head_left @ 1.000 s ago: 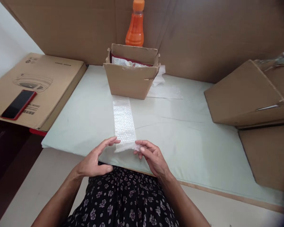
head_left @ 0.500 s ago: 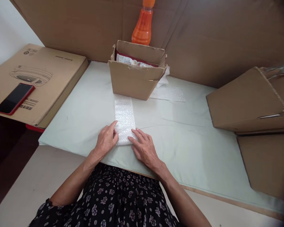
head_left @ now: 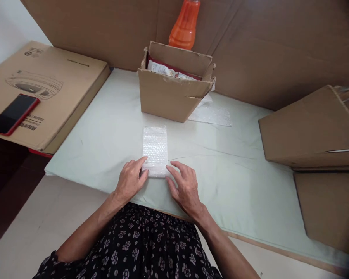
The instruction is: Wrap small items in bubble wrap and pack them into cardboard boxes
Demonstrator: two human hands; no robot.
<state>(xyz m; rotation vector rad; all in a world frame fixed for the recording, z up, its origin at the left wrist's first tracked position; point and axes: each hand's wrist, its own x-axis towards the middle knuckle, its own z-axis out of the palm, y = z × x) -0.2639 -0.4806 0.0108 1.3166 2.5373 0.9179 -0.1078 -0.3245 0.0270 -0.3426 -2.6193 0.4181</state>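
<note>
A short strip of clear bubble wrap (head_left: 155, 149) lies flat on the pale green cloth in front of me, its near end looking folded over or thicker. At its left edge, my left hand (head_left: 130, 180) rests with index fingertip and thumb touching the plastic, fingers apart. My right hand (head_left: 184, 186) is beside the lower right corner, fingers spread and lightly curved, with the fingertips at or just off the edge. Neither hand grips anything that I can see. Beyond the strip stands an open cardboard box (head_left: 165, 95) with white and red packets inside.
More bubble wrap (head_left: 212, 115) lies behind the box's right side. An orange bottle (head_left: 184, 27) stands at the back against a cardboard wall. On the left, a phone (head_left: 13, 114) lies on a flat carton (head_left: 84, 85). Cardboard boxes (head_left: 302, 128) stand at the right.
The bubble wrap's far end is nearer to me, apart from the box, and the strip looks shorter. My right hand has slid off it to the right. The whole view has shifted slightly.
</note>
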